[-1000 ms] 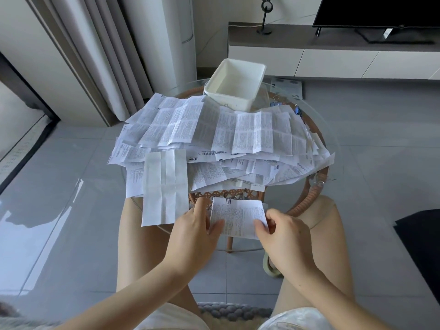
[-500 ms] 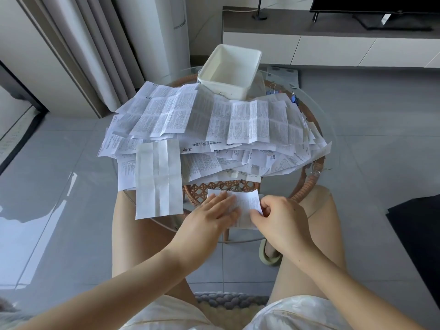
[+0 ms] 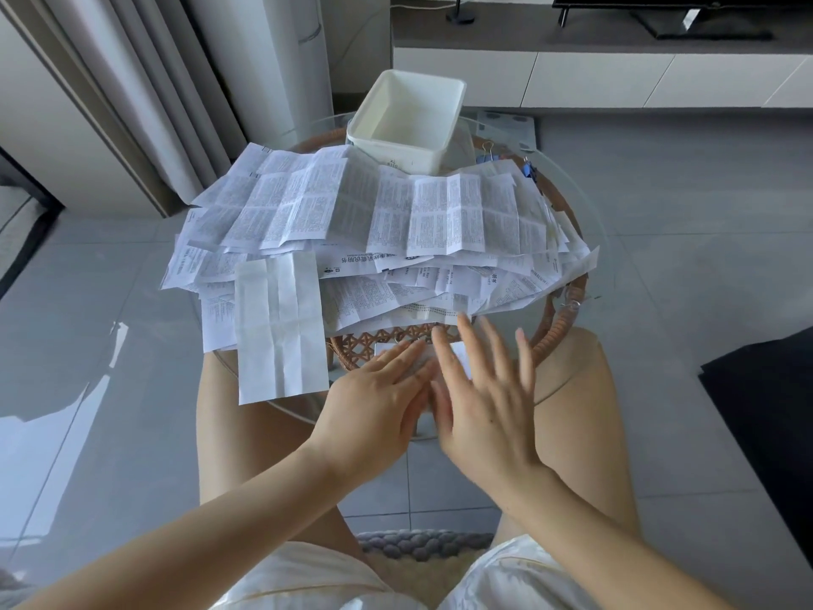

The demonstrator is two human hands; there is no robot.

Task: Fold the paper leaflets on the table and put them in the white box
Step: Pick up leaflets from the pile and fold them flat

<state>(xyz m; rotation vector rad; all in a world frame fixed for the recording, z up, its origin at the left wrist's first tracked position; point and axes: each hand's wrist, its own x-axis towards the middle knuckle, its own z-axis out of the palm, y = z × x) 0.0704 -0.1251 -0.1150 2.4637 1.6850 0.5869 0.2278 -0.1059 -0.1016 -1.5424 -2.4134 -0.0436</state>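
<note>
Half a second back the right hand (image 3: 484, 407) had curled fingers pinching the right edge of the small folded paper leaflet (image 3: 463, 359); now it is spread wide, fingers straight and fanned, blurred with motion, over that leaflet. The left hand (image 3: 378, 398) has stayed as it was, fingers straight and close together, pressing flat on the leaflet's left part. Neither hand grips anything. The leaflet lies at the near edge of the round glass table (image 3: 589, 222), mostly hidden under the two hands, with only slivers of white showing between the fingers; whether the right palm touches it I cannot tell

Just beyond the fingertips a pile of unfolded printed paper leaflets (image 3: 374, 222) covers most of the tabletop. At the pile's near left corner a blank white creased sheet (image 3: 279, 328) hangs over the table edge, just beside the left hand. At the far edge, touching the back of the pile, stands the white rectangular plastic box (image 3: 396, 154), upright with its open top up. Right of the box a silver binder clip (image 3: 486, 147) and a blue binder clip (image 3: 530, 169) lie on the glass. Under the glass shows a woven rattan base (image 3: 378, 345), and below it the person's bare knees over a grey tiled floor (image 3: 682, 213)
</note>
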